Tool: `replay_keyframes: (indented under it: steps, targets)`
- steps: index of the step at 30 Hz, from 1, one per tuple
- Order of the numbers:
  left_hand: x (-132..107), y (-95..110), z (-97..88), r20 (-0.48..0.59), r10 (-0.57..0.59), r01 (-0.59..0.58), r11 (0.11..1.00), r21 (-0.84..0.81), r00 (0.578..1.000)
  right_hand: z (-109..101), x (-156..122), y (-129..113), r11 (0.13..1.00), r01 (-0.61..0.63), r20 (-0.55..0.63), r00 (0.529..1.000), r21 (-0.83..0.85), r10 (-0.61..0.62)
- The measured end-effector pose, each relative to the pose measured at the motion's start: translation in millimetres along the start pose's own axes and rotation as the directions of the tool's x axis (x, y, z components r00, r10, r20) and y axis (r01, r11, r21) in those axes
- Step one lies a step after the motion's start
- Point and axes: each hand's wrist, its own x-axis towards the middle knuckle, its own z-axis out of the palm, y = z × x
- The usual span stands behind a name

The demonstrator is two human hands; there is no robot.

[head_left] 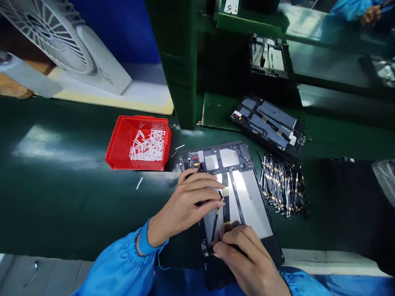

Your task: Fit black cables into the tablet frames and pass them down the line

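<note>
On the green table [61, 197], one opened tablet housing [228, 158] lying front of both hands, left hand [185, 205] pinching one thin black strip [216, 213], right hand [243, 257] pressing its fingers together at the strip's lower end, contact hidden, one red basket [138, 142] sitting just left, one second tablet housing [268, 125] lying beyond

Red plastic bin [115, 144] of white strips [147, 146]

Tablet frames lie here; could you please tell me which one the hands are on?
The nearest frame, under the left hand and right hand; the frame behind it and the higher one are untouched.
</note>
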Motion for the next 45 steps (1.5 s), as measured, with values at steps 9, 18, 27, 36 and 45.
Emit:
replay_keyframes:
  steps: [9, 18, 27, 36, 45]
  targets:
    - [-1, 1, -2.2, 0.028, -0.057, 0.059, 0.996, -0.066, 0.998, -1, 5, -2, 1.0, 0.018, -0.038, 0.999, -0.02, -0.019]
    - [1, 0, -2.1, 0.04, -0.086, 0.089, 0.992, -0.087, 0.995, -2, 8, -1, 0.997, 0.048, -0.056, 0.997, -0.053, -0.051]
    - [0, 0, -1.7, 0.008, -0.059, 0.06, 0.996, -0.068, 0.998, 4, 7, 4, 0.991, 0.096, -0.106, 0.989, -0.097, -0.106]
    - [-13, -6, 7.1, -0.161, 0.021, -0.016, 0.999, 0.031, 0.987, 1, 11, 3, 0.948, 0.173, -0.065, 0.978, -0.268, -0.197]
    - [-53, -28, 6.6, 0.072, 0.279, -0.286, 0.893, 0.348, 0.958, -11, 21, 5, 0.963, 0.198, -0.134, 0.965, -0.185, -0.224]
